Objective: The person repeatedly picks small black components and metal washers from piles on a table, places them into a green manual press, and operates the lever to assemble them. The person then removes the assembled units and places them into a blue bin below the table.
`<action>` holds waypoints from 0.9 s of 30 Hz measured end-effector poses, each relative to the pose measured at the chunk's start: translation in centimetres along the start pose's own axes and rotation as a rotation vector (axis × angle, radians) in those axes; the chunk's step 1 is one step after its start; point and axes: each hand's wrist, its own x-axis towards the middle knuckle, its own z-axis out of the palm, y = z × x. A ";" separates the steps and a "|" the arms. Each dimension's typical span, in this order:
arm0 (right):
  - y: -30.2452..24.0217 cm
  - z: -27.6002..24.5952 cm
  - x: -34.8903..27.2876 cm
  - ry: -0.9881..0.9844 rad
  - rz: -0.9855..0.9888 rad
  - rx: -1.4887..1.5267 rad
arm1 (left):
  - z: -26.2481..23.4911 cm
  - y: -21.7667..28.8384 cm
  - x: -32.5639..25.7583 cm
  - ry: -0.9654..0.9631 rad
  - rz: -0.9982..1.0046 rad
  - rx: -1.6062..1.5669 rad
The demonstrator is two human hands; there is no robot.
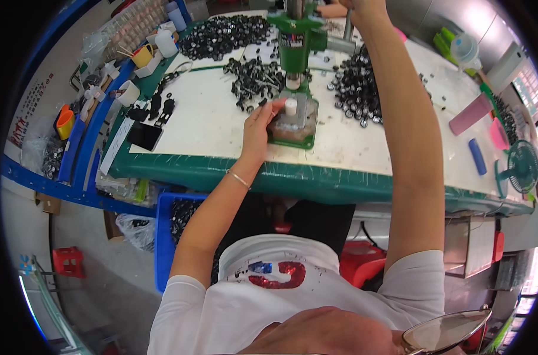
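Observation:
A green arbor press (295,53) stands at the middle of the table, its ram pointing down over a metal fixture (307,112) with a white cylinder (291,106) on it. My left hand (258,127) is at the fixture's left side, fingers drawn together and tips beside the white cylinder. What those fingertips hold, if anything, is too small to make out. Raised at the top edge, my right hand (366,7) is closed round the press lever (348,25); the picture's edge cuts part of it off.
Piles of small black parts (356,89) lie right of the press, with more black parts (254,83) on its left. A phone (144,136) rests at the left. Toward the right are a pink cylinder (471,114), a blue tube (477,156) and a green fan (522,167).

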 end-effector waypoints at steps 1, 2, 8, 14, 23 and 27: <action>-0.8 -0.4 -0.2 0.017 -0.019 0.005 | 1.0 -0.2 0.0 0.009 0.029 -0.008; -1.3 -0.4 -0.4 0.036 -0.038 0.009 | 1.9 -0.4 -0.2 0.031 0.071 0.011; -1.2 0.3 -0.7 0.047 -0.075 -0.019 | 2.2 -0.9 -0.4 0.268 0.105 -0.045; -1.5 0.5 -1.0 0.044 -0.068 -0.021 | 2.8 -0.7 -0.3 0.327 0.044 -0.045; -1.1 -0.2 -0.2 0.006 -0.059 -0.033 | 3.3 -1.0 -1.1 0.284 0.068 -0.061; -0.9 -0.5 -0.2 -0.043 -0.048 0.054 | 2.7 -1.0 -1.3 0.247 0.064 -0.077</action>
